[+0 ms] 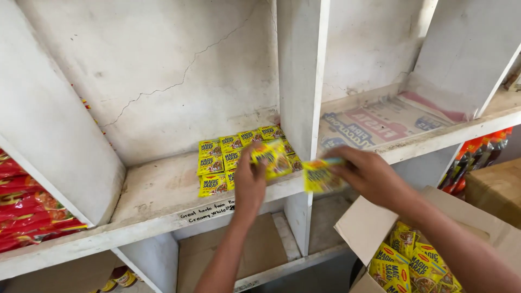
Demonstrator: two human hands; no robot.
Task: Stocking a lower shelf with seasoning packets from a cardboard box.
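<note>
My left hand (248, 182) holds a small yellow sachet (271, 158) just above the front of a white wooden shelf (157, 201). Several matching yellow sachets (225, 160) lie in rows on that shelf, against the white upright divider (301, 81). My right hand (369, 174) grips another yellow sachet (320, 174), blurred, in front of the divider. Below my right arm an open cardboard box (369, 222) holds many more yellow sachets (415, 266).
Red packets (27, 209) fill the compartment at the left. The right compartment is lined with printed paper (380, 122). Dark bottles with red caps (477, 157) stand under it, beside a brown carton (496, 187). Cardboard (255, 244) lies on the lower shelf.
</note>
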